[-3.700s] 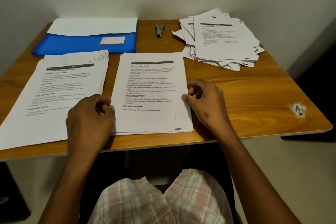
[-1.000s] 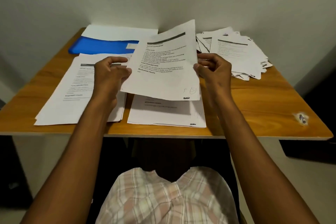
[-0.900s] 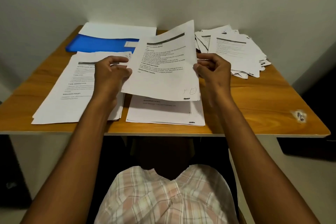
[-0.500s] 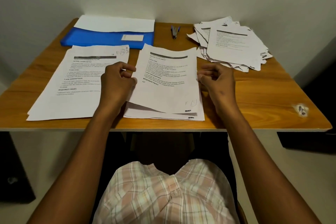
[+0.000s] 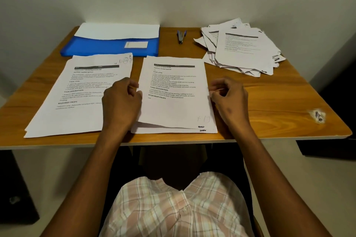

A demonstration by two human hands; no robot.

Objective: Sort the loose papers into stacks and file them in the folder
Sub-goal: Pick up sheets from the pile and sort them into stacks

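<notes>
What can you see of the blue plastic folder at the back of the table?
The blue plastic folder lies flat at the far left of the wooden table, close to the wall. It looks glossy, with a small white label near its right end. White paper covers its far part. Its near edge meets the tops of the two sorted stacks. Neither hand touches it.

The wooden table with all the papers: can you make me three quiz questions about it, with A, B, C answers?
1. Where is the messy heap of white papers?
A far right corner
B near left corner
C on the floor

2. What colour is the flat plastic folder?
A red
B blue
C green

3. What are the left hand and right hand doing?
A holding the small metal stapler
B resting in the lap
C pinching the middle stack's top printed sheet

Answers: A, heap lies far right; B, folder is blue; C, fingers meet its edges.
</notes>
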